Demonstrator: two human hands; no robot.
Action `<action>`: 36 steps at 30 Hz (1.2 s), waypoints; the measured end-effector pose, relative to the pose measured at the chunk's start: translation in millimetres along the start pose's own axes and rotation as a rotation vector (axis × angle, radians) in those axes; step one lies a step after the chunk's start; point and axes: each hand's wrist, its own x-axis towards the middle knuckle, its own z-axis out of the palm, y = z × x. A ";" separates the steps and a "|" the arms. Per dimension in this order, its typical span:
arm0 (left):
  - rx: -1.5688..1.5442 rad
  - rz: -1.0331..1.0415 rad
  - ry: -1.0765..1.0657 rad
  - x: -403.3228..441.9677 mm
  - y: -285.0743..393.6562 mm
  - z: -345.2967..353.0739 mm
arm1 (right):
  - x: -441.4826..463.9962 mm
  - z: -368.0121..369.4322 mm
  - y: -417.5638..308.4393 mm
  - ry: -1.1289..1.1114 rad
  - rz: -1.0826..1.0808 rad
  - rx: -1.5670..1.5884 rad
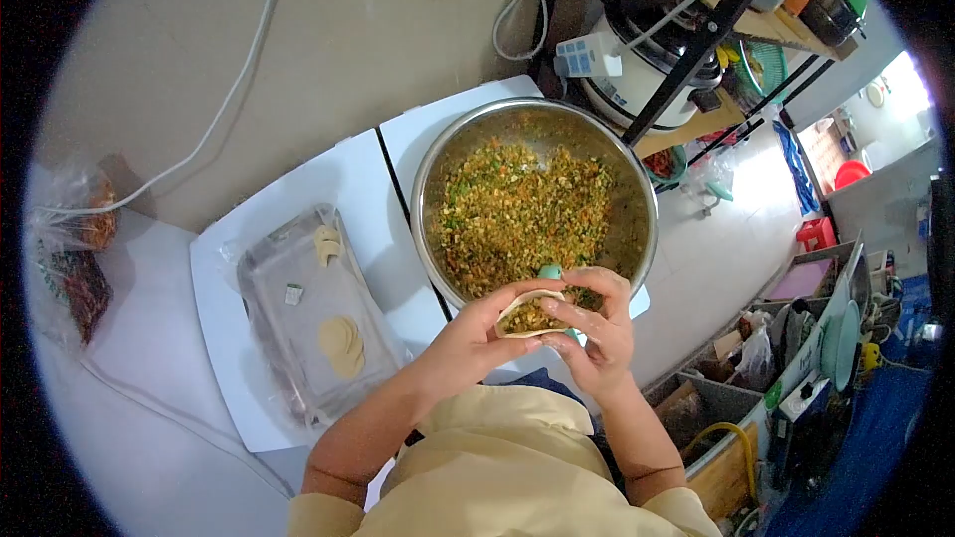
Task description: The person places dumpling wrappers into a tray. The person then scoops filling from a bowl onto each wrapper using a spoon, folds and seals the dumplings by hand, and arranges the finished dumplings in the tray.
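Your left hand (476, 330) is curled around one side of a round, pale wrapper (514, 326), its thumb along the near edge and its fingers along the far one, so the wrapper is held cupped and partly folded. Your right hand (603, 336) meets it from the other side, thumb and fingertips closed on that edge, with one fingertip at the filling (525, 317) that shows in the opening. A turquoise utensil (550, 271) shows beyond the wrapper and again between your right fingers; your hand hides most of it, so you cannot tell just how it is gripped. Straight beyond your grip, close to your fingers, stands a large steel bowl (422, 214) with a chopped mix (527, 204) of yellow, green and orange bits spread over its bottom. Left of your grip, well apart from it, a shallow tray (298, 348) lies on the white table (221, 323). It carries one overlapping stack of wrappers (341, 346) at the side nearer your grip, a smaller group of pale pieces (326, 245) farther off, and a small packet (293, 293) between. Beyond your grip to the right, past the bowl, a rice cooker (637, 104) sits on a shelf (686, 129).
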 end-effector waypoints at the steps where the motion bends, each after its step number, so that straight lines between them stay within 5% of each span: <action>1: -0.007 -0.009 -0.011 -1.1 3.3 1.2 | 1.9 -0.2 -0.3 -0.027 0.004 0.038; 5: 0.019 -0.015 -0.054 -2.3 5.3 -0.5 | 1.5 -2.7 5.9 -0.145 -0.097 -0.016; 13: -0.053 0.021 0.001 -3.8 8.9 6.1 | -13.5 6.7 0.7 0.180 0.101 0.128; 26: 0.105 0.085 0.082 3.7 -2.0 11.4 | -6.7 7.3 1.2 0.132 0.071 -0.087; 29: 0.409 0.195 0.165 3.2 1.3 11.7 | -5.4 11.4 1.6 0.175 0.152 0.018; 36: 0.244 0.131 0.254 1.3 2.2 20.2 | -5.4 16.7 2.0 0.296 0.208 0.216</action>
